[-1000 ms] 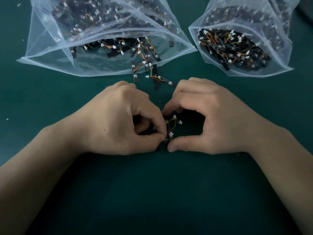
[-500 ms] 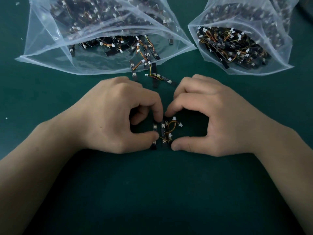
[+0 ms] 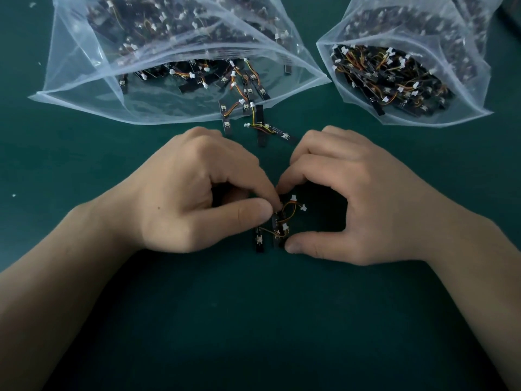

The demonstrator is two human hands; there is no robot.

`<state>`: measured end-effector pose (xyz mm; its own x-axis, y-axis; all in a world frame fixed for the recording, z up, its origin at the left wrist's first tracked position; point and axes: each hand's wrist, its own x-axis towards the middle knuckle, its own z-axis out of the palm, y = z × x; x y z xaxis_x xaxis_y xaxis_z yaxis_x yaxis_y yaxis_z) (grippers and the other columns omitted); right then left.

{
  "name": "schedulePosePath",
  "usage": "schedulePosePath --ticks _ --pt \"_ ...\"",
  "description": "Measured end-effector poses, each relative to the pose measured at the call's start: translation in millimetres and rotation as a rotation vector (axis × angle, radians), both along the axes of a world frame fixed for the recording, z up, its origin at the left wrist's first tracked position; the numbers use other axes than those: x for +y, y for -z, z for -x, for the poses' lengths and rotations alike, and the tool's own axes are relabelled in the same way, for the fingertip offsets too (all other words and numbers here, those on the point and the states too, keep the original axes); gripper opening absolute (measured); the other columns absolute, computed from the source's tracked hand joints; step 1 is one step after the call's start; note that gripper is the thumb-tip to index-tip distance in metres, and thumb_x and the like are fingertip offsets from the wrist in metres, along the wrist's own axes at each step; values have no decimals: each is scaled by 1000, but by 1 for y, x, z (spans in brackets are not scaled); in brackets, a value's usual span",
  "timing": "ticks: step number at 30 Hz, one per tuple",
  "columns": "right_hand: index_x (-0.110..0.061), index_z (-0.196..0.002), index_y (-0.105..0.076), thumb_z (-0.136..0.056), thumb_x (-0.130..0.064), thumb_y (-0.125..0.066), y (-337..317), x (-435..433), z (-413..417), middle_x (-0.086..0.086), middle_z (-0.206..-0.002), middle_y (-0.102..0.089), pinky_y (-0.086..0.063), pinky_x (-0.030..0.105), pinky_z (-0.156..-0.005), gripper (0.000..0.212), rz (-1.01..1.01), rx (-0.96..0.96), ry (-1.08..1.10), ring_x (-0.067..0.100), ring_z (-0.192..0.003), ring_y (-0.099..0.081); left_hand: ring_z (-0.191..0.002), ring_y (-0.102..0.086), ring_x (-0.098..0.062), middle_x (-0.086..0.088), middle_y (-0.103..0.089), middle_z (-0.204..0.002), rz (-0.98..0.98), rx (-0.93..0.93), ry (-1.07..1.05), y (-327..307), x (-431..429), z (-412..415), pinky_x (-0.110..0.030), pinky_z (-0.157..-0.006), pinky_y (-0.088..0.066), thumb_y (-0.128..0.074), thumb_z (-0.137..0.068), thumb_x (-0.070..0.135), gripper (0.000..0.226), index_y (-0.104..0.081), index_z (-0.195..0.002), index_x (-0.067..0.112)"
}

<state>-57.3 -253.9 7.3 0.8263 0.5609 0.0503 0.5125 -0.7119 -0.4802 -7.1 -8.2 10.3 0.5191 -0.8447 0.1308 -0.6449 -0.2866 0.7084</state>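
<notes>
A small cluster of black circuit strips (image 3: 277, 230) with orange and yellow wires and white connectors lies on the green mat between my hands. My left hand (image 3: 194, 190) pinches the top of the cluster between thumb and index finger. My right hand (image 3: 358, 198) arches over it, index tip at the cluster's upper end and thumb tip against its lower end. One black strip (image 3: 259, 241) lies just left of the cluster, apart from my left thumb.
Two open clear plastic bags hold many more wired strips: a wide bag (image 3: 84, 88) at the back left and a smaller bag (image 3: 465, 114) at the back right. Several loose strips (image 3: 260, 127) spill from the left bag's mouth, just beyond my knuckles. The mat (image 3: 253, 320) is dark green.
My left thumb and index finger have closed in on the top of the cluster. One strip now lies exposed to the left of the cluster. My right hand has barely shifted.
</notes>
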Motion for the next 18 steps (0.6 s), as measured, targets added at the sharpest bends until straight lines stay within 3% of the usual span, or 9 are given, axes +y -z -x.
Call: schedulePosePath --ticks 3,13,18 --pt "-23 -110 -71 -76 -61 -79 -2 3 2 -6 -104 -57 -44 40 -85 51 22 -14 8 16 -90 -48 -67 -60 -15 5 -66 -71 -14 -15 0 4 -1 0 -43 -68 -45 -64 -95 35 22 -84 -95 24" --pt "-22 -107 -68 -77 -61 -75 -5 0 4 -8 -104 -55 -44 37 -82 50 87 -49 -21 15 -89 -48 -64 -58 -14 7 -62 -64 -10 4 7 3 -1 -1 -42 -67 -45 -70 -89 36 18 -85 -94 27" --pt "-23 -110 -69 -78 -61 -78 -4 -4 3 -7 -106 -55 -45 36 -84 50 57 -10 -35 15 -91 -48 -61 -59 -15 6 -62 -64 10 9 2 2 -1 -1 -41 -65 -45 -75 -87 25 10 -84 -92 22"
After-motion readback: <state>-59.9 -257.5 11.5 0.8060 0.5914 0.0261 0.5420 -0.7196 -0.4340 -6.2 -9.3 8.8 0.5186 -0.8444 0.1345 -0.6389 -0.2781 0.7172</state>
